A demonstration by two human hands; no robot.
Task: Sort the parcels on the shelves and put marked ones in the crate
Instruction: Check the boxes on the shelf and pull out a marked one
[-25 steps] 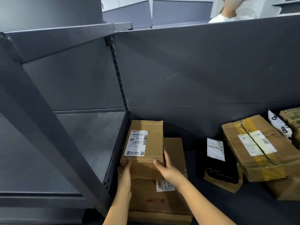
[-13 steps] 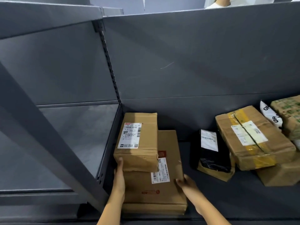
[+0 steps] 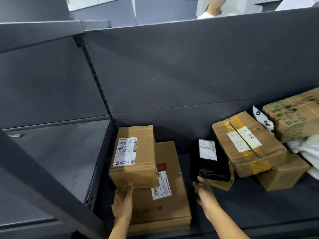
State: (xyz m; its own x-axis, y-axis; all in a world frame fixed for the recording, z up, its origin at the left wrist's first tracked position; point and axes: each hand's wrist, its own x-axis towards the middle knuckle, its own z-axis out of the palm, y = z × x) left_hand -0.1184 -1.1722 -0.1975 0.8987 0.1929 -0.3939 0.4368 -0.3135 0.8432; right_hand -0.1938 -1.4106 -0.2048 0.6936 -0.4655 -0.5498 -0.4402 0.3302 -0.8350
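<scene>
A dark grey shelf (image 3: 224,213) is carrying a row of parcels. At its left end a small cardboard box (image 3: 133,157) with a white label is lying on top of a larger flat box (image 3: 165,200), pushed toward that box's left and rear. The left hand (image 3: 122,205) is resting flat on the near left part of the flat box, its fingers (image 3: 128,191) stretched out and touching the lower front edge of the small box without gripping it. The right hand (image 3: 205,195) is hovering over the bare shelf just to the right of the flat box, fingers spread and loose, holding nothing, with the fingertips near the front corner of a black bag (image 3: 211,163).

The black bag, bearing a white label, is lying on a brown paper packet (image 3: 222,184) whose edge is showing beneath it. To its right a taped box (image 3: 246,144) with yellow tape and a white label is sitting tilted on another plain box (image 3: 283,176). Further right a white pouch (image 3: 262,118) with black lettering is wedged between the taped box and a green-printed box (image 3: 293,118), and white plastic bags (image 3: 307,149) are lying below that. The neighbouring shelf bay (image 3: 57,152) on the left is standing behind a slanted metal post (image 3: 34,169). A person in a white top (image 3: 208,14) is showing beyond the back panel (image 3: 189,66).
</scene>
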